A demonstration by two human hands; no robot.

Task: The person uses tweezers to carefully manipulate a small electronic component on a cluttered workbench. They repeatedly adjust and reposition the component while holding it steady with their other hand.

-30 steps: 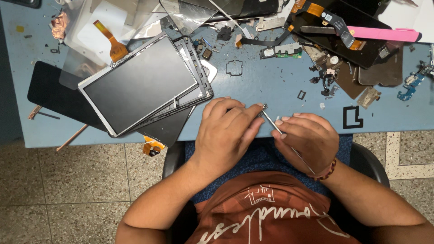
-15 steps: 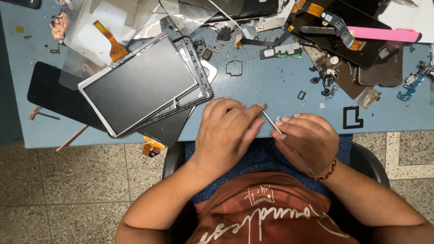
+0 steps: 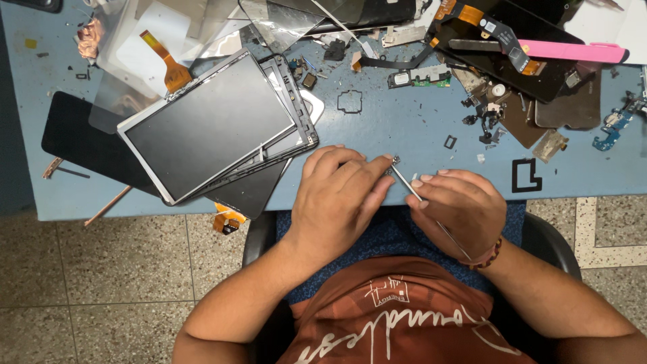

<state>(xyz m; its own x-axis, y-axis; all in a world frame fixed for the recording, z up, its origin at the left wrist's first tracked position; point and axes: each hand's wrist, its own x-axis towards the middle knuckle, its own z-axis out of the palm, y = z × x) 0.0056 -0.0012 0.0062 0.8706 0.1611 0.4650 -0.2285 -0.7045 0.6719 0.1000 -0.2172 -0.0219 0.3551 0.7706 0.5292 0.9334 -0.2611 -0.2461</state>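
Pinching metal tweezers (image 3: 407, 187), the right hand (image 3: 458, 209) angles their tip between the left hand's (image 3: 337, 199) fingertips (image 3: 385, 168). Those fingers close on something too small to identify.

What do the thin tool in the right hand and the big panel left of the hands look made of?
Thin tool: probably metal, since it is slim, silver-grey and glinting. Big panel: seemingly glass, dark and smooth with a dull sheen, in a pale grey frame that could be metal or plastic.

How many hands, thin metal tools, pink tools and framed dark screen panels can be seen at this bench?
Hands: 2, left hand and right hand
Thin metal tool: 1
Pink tool: 1
Framed dark screen panel: 1
Total: 5
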